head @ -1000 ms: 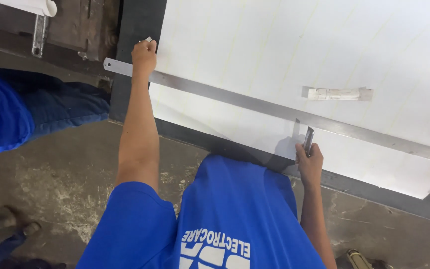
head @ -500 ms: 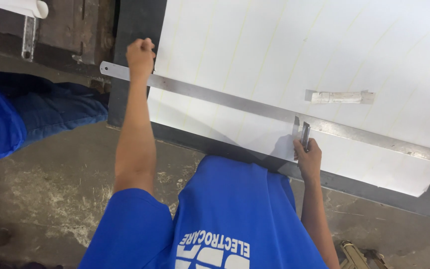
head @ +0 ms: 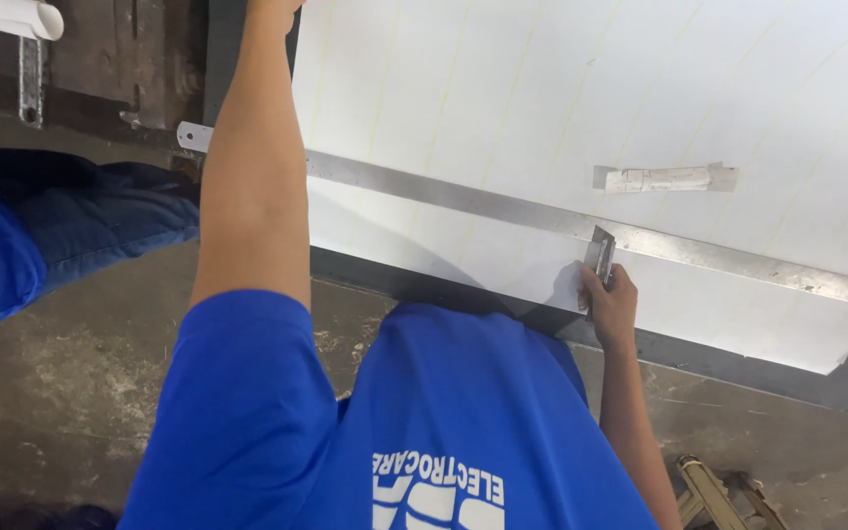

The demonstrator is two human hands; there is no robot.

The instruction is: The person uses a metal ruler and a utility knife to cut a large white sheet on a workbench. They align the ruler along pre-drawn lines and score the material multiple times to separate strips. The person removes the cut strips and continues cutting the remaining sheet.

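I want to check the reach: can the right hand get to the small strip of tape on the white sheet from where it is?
Probably yes. The right hand holds a small blade at the metal ruler. The tape strip lies just beyond the ruler on the white sheet, with nothing between.

Taped paper strip [head: 667, 179], white roll [head: 14, 17], poss. stool [head: 728, 494], concrete floor [head: 71, 393].

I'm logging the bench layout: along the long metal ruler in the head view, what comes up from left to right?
Ruler's holed left end → left forearm crossing over it → small metal blade held by the right hand → strip of tape just above the ruler.
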